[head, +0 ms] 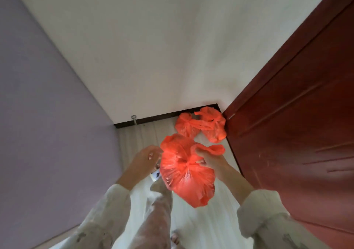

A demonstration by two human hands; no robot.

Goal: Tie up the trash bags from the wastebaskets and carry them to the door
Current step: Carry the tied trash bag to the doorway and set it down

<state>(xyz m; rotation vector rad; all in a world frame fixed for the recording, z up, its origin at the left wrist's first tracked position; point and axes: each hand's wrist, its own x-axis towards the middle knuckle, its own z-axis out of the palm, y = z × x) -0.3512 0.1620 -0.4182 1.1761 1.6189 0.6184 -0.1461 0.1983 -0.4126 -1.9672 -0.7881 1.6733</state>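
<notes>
Here we are right at the door [298, 114], and the right hand [207, 158] has a red trash bag [183, 172] pinched by its gathered neck, fingers closed tight around the knot and one loose loop of plastic flaring out past the knuckles. The bag hangs clear of the pale floor [191, 220], swollen and round below the grip. The left hand [145, 156] sits just beside the bag's left edge, fingers curled but loose, holding nothing that can be made out — it looks to be steadying, or just letting go.

The step in hand reads as delivery: the bag appears tied and is being brought to the drop spot. The next move calls for lowering it to the floor near the others, close to the baseboard [153, 119], then opening the right fingers cleanly so the loop does not snag.

Now the count. Three red bags in all — one held in the air, and two tied bags [201, 127] already on the floor, touching each other, tucked into the corner where the white wall [153, 47] meets the door. Two hands, two pale sleeves, one door. No wastebasket in view.
</notes>
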